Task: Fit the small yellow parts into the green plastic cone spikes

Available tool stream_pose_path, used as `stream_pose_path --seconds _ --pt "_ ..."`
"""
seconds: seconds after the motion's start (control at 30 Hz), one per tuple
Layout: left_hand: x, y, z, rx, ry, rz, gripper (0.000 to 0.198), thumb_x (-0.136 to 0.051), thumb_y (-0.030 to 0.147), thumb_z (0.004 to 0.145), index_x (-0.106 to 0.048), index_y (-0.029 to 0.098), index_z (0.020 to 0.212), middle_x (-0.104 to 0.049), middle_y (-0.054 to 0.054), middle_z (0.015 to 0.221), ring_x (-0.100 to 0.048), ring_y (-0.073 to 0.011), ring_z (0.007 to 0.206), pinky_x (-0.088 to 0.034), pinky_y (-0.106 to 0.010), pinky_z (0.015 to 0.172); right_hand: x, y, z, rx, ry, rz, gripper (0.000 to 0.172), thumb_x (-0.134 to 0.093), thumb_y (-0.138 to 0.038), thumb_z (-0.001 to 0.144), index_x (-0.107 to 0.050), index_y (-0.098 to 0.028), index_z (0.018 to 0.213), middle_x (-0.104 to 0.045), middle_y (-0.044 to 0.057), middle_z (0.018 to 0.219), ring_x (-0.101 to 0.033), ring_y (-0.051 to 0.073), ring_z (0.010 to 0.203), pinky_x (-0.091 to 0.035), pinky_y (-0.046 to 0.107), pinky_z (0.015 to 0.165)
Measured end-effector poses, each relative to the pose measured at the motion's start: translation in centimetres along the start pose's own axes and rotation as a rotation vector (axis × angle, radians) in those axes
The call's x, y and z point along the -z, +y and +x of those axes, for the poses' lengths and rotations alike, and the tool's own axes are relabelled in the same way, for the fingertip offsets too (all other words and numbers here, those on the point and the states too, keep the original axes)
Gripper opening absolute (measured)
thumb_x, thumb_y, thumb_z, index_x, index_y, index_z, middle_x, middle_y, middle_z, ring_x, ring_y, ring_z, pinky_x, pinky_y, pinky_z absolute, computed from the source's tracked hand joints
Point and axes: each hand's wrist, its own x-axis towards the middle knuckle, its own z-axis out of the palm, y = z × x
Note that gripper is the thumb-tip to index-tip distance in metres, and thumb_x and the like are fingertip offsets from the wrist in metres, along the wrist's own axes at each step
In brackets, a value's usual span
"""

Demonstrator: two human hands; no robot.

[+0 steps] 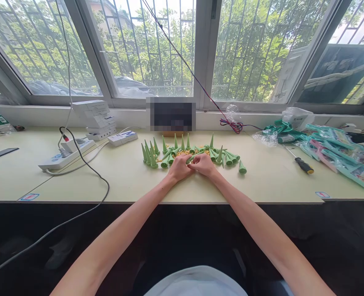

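Observation:
My left hand and my right hand meet above the table, fingertips close together. A green cone lies slantwise between them, with the left fingers curled round it. The right fingers are pinched at its near side; whatever small thing they hold is hidden. Several green cones stand upright left of the hands, tips up. More cones lie on their sides to the right, and one lone cone rests furthest right. Small yellow-orange pieces are heaped just behind the hands.
A power strip with a black cable and stacked white boxes stand at the left. On the right lie a screwdriver and bagged teal items. A blurred dark box is at the back. The table's front edge runs below my wrists.

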Motion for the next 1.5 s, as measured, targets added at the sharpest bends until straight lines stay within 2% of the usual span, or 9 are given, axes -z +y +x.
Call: stream_pose_path --seconds 0.1,0.2,0.53,0.7,0.83,1.1,1.3,1.5 --pt "0.0 0.1 -0.1 -0.020 -0.010 0.026 0.030 -0.061 0.020 0.067 -0.070 0.018 0.096 -0.069 -0.010 0.101 -0.066 -0.0263 0.094 -0.053 -0.038 0.086 -0.2 0.3 0.1 0.040 0.002 -0.064 0.021 -0.067 -0.024 0.060 -0.051 -0.017 0.048 -0.051 -0.003 0.051 -0.047 0.011 0.056 -0.035 0.024 0.057" --pt "-0.1 0.1 -0.1 -0.038 -0.012 0.047 0.027 -0.060 0.017 0.068 -0.069 0.017 0.094 -0.068 -0.010 0.098 -0.066 -0.0261 0.093 -0.053 -0.038 0.084 -0.3 0.5 0.2 0.074 -0.004 -0.106 0.023 -0.065 -0.024 0.061 -0.048 -0.017 0.047 -0.050 -0.003 0.051 -0.046 0.011 0.055 -0.034 0.024 0.057" --pt "-0.3 -0.3 0.0 -0.050 0.022 0.035 0.036 -0.061 0.016 0.068 -0.069 0.016 0.103 -0.069 -0.010 0.099 -0.066 -0.0239 0.091 -0.053 -0.036 0.083 -0.2 0.9 0.3 0.177 -0.025 -0.137 0.025 -0.057 -0.027 0.066 -0.041 -0.019 0.048 -0.041 -0.005 0.049 -0.033 0.009 0.054 -0.028 0.025 0.055" --pt "-0.1 -0.4 0.2 -0.035 0.060 0.001 0.039 -0.065 0.021 0.067 -0.070 0.014 0.105 -0.071 -0.010 0.101 -0.066 -0.0243 0.091 -0.052 -0.037 0.086 -0.1 0.8 0.2 0.210 -0.047 -0.102 0.026 -0.055 -0.028 0.070 -0.042 -0.018 0.050 -0.039 -0.005 0.050 -0.032 0.009 0.054 -0.026 0.025 0.055" --pt "-0.1 -0.5 0.3 -0.023 0.082 -0.024 0.034 -0.065 0.026 0.069 -0.071 0.015 0.101 -0.072 -0.008 0.094 -0.064 -0.0212 0.081 -0.052 -0.034 0.078 0.1 0.4 0.1 0.216 -0.067 -0.099 0.028 -0.053 -0.031 0.076 -0.044 -0.018 0.053 -0.037 -0.005 0.051 -0.032 0.009 0.054 -0.025 0.025 0.056" --pt "0.0 -0.8 0.5 0.015 0.116 -0.071 0.037 -0.068 0.030 0.069 -0.072 0.015 0.102 -0.074 -0.006 0.094 -0.063 -0.0181 0.074 -0.053 -0.031 0.075 0.1 0.1 -0.1 0.246 -0.079 -0.059 0.038 -0.045 -0.037 0.084 -0.030 -0.020 0.054 -0.026 -0.005 0.053 -0.026 0.009 0.055 -0.021 0.026 0.055" --pt "0.1 -0.5 0.6 0.047 0.144 -0.093 0.037 -0.070 0.036 0.069 -0.072 0.015 0.100 -0.074 -0.006 0.096 -0.058 -0.0139 0.064 -0.051 -0.029 0.067 0.0 0.1 0.0 0.229 -0.064 -0.018 0.039 -0.040 -0.039 0.087 -0.035 -0.019 0.054 -0.034 -0.003 0.053 -0.032 0.010 0.055 -0.025 0.026 0.056" --pt "0.3 -0.1 0.5 0.023 0.151 -0.108 0.026 -0.066 0.035 0.071 -0.071 0.016 0.089 -0.070 -0.002 0.080 -0.049 -0.0113 0.059 -0.043 -0.025 0.058 0.0 -0.2 0.1 0.149 -0.038 0.058 0.042 -0.039 -0.040 0.087 -0.040 -0.019 0.051 -0.041 -0.002 0.050 -0.039 0.011 0.054 -0.030 0.026 0.057"
